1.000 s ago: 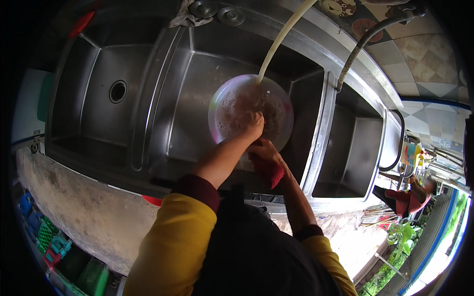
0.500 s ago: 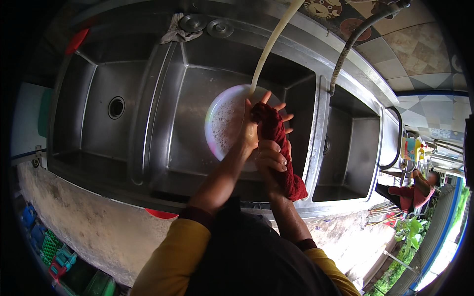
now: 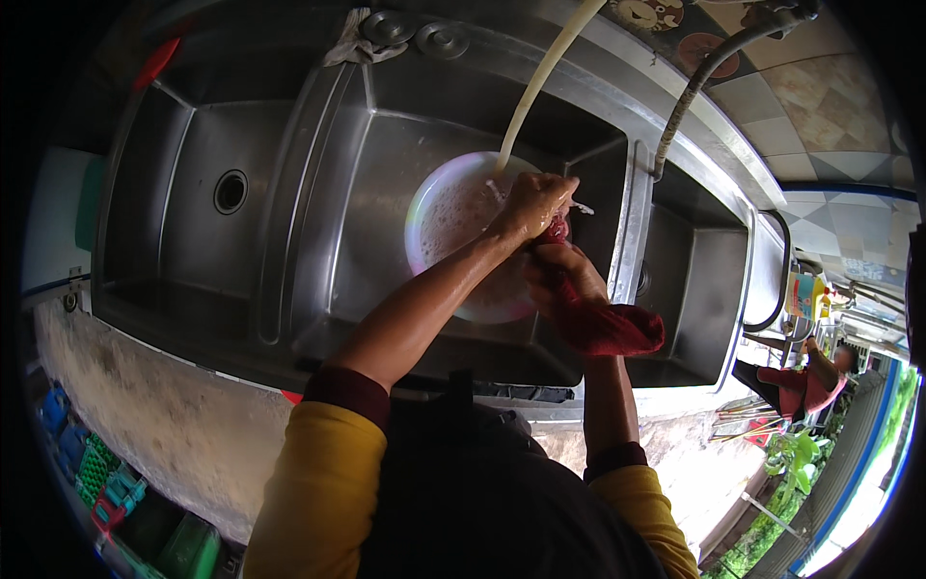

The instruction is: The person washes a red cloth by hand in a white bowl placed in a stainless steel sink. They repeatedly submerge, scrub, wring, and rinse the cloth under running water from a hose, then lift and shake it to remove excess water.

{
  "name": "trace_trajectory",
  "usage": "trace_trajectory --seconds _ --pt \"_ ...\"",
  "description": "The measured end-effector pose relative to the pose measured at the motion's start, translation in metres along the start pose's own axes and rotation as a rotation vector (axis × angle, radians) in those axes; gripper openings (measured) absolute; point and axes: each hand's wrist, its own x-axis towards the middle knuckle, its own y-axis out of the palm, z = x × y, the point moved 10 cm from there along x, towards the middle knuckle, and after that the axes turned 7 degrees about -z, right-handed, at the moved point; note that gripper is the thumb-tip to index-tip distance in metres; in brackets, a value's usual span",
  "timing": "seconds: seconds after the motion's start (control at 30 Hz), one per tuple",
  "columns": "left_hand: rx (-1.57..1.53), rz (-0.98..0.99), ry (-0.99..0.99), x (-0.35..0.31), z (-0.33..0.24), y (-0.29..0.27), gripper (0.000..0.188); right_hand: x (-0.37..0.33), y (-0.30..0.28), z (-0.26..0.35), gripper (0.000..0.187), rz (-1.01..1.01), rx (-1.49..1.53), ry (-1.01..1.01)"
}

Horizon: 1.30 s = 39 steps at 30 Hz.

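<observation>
My left hand [image 3: 536, 205] is closed round one end of a dark red cloth [image 3: 612, 328], above the right side of a basin. Just below it, my right hand [image 3: 567, 275] grips the same cloth, its loose end hanging over my right wrist. Between the two fists the cloth looks tightly twisted. Water drips and splashes beside my left fist. The pale round basin [image 3: 417, 224] holds foamy water and stands in the middle sink. A cream hose [image 3: 540, 82] reaches down into it.
Steel sink bowls lie to the left [image 3: 183, 241] and right [image 3: 699, 289]. A grey hose [image 3: 690, 92] hangs over the right divider. A rag [image 3: 352, 43] and round metal lids [image 3: 442, 41] lie on the back ledge. Another person [image 3: 805, 381] is far off at right.
My left hand, open with spread fingers before, has closed on the cloth. My right hand has shifted slightly right, and the cloth is now twisted between both fists.
</observation>
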Motion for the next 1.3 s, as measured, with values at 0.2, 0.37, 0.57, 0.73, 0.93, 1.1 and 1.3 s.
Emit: trace_trajectory --seconds 0.2,0.37,0.57,0.73,0.93,1.1,1.3 --pt "0.791 -0.035 0.189 0.017 0.087 -0.030 0.019 0.062 0.004 -0.036 0.015 0.223 -0.482 -0.146" --pt "1.093 -0.070 -0.148 -0.005 0.164 -0.060 0.048 0.110 -0.017 -0.116 0.018 0.356 -0.531 -0.191" --pt "1.460 0.201 0.484 -0.073 0.067 0.029 0.084 0.102 -0.053 -0.140 0.035 0.468 -0.071 -0.330" --pt "1.186 0.852 0.115 -0.132 0.077 0.070 0.066 0.098 -0.037 -0.127 0.034 0.431 -0.155 -0.389" --pt "0.847 0.660 0.321 -0.140 0.051 0.040 0.028 0.080 -0.035 -0.096 0.033 0.295 -0.599 -0.670" --pt "0.582 0.126 0.645 -0.116 -0.026 -0.017 0.018 0.071 -0.066 -0.064 0.044 0.085 -0.591 -0.813" --pt "-0.144 -0.296 0.209 -0.045 -0.012 -0.100 0.026 0.048 -0.056 -0.007 0.042 -0.086 -0.106 -0.700"
